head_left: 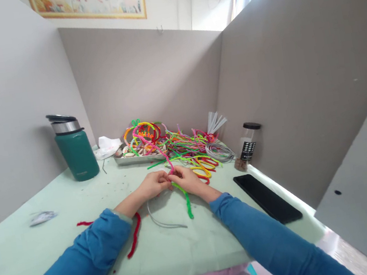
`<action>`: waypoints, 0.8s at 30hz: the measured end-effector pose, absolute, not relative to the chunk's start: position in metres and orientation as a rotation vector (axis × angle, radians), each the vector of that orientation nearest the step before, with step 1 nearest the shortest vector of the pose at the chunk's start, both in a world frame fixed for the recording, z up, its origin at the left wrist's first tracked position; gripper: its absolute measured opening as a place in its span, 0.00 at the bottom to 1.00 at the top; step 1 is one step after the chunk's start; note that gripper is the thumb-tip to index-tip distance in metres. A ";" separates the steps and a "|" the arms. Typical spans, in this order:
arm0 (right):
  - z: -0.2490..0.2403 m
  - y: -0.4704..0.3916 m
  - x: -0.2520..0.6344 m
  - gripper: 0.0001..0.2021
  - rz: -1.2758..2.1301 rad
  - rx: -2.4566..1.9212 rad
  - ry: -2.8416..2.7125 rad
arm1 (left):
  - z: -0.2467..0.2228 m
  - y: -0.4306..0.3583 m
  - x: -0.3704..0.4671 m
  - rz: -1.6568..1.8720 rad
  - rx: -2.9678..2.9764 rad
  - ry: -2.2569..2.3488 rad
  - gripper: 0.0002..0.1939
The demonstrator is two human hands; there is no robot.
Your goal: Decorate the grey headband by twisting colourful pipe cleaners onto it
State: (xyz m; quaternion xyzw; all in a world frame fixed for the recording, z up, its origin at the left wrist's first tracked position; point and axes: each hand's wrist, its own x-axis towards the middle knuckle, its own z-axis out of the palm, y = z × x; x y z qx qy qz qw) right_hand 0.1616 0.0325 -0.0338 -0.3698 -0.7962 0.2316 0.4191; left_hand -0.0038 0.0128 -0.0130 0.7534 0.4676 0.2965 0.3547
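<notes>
My left hand [154, 185] and my right hand [189, 181] meet over the middle of the table, fingertips pinched together. A pink pipe cleaner [159, 149] rises from between them and leans up to the left. Below the fingers hangs a bright green pipe cleaner [188, 204]; whether the two are joined is hidden by the fingers. A thin grey wire [164, 224] curves down on the table under my hands. Beside my left forearm lies a dark red pipe cleaner [136, 238], partly covered by the sleeve.
A metal tray [134, 160] with pipe-cleaner rings stands at the back, beside a heap of coloured pipe cleaners [187, 142] and a grey wire coil [219, 152]. A green bottle [78, 155] is left; a clear jar [247, 148] and black phone [268, 198] are right. Grey partitions [145, 73] surround the table.
</notes>
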 end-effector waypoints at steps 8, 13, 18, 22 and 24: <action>-0.035 0.034 0.161 0.08 0.563 -0.977 -1.981 | -0.011 0.011 -0.002 0.774 1.942 1.232 0.12; -0.036 0.036 0.161 0.09 0.553 -1.004 -1.973 | -0.013 0.011 -0.003 0.784 1.959 1.220 0.13; -0.037 0.039 0.161 0.09 0.566 -1.001 -1.953 | -0.012 0.011 -0.003 0.797 1.965 1.211 0.15; -0.038 0.041 0.162 0.10 0.577 -0.998 -1.956 | -0.012 0.012 -0.003 0.805 1.949 1.216 0.15; -0.038 0.042 0.162 0.10 0.583 -0.996 -1.955 | -0.012 0.013 -0.004 0.812 1.959 1.204 0.15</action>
